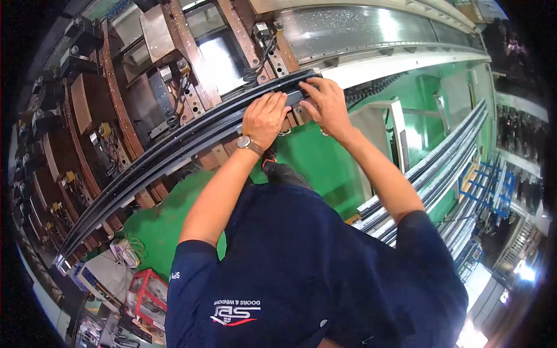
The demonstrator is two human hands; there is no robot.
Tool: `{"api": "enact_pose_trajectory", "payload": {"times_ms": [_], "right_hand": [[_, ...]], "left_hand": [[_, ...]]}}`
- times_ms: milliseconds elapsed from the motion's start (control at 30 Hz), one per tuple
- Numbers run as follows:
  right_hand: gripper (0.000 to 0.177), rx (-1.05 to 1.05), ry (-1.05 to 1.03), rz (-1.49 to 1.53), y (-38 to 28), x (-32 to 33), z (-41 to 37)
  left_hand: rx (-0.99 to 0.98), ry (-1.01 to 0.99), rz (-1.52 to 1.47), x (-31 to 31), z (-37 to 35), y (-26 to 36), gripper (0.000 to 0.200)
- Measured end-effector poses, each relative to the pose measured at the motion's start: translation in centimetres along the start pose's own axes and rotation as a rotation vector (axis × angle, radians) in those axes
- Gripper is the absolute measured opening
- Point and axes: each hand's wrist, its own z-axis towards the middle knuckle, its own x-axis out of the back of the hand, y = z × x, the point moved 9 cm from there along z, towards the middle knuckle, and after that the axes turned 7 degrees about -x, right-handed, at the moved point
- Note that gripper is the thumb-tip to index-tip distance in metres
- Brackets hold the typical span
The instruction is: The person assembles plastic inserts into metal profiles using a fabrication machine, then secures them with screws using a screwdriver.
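Note:
Long dark profiles (174, 139) lie side by side across the machine, running from the lower left to the upper middle. My left hand (265, 119), with a watch on its wrist, rests over the profiles near their upper end, its fingers pressed together around an edge. Just to its right, my right hand (328, 104) holds the end of the same profiles, fingers bent over the top and thumb on the near side. The undersides of both hands are hidden.
Brown machine supports (107, 87) with black cables stand beyond the profiles. A pale rail (394, 65) runs off to the right. Bundled profiles (447, 159) lie on the right, near a blue rack (487, 188). A red-framed crate (145, 298) is at the lower left.

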Motion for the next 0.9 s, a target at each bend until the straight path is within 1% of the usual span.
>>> {"api": "enact_pose_trajectory", "payload": {"times_ms": [133,267,500,600,700,767,800,900], "right_hand": [[0.041,0.259,-0.057,-0.061,-0.4,-1.1,0.2],[0.043,0.386,-0.065,-0.014,0.2,-2.2,0.2],[0.042,0.456,-0.037,0.014,0.8,-2.5,-0.1],[0.042,0.453,-0.051,0.038,0.8,-2.3,-0.2],[0.040,0.408,-0.100,0.069,1.2,-2.4,0.2],[0.037,0.375,-0.154,0.106,1.6,-2.4,0.6],[0.034,0.372,-0.129,0.122,1.5,-2.1,0.6],[0.032,0.334,-0.135,0.127,1.6,-2.2,0.8]], "left_hand": [[-0.021,0.011,0.025,-0.1,0.0,0.3,0.029],[-0.042,0.014,0.062,-0.3,-0.3,0.3,0.029],[-0.065,0.045,0.086,-0.5,-0.5,0.7,0.031],[-0.059,0.040,0.095,-0.5,-0.4,0.9,0.032],[0.012,0.003,0.035,-0.4,-0.2,0.6,0.034],[0.097,0.057,-0.028,0.5,-0.2,0.5,0.037],[0.142,0.084,-0.059,1.1,-0.5,0.5,0.038],[0.319,0.139,0.026,3.8,-2.5,1.3,0.042]]}}
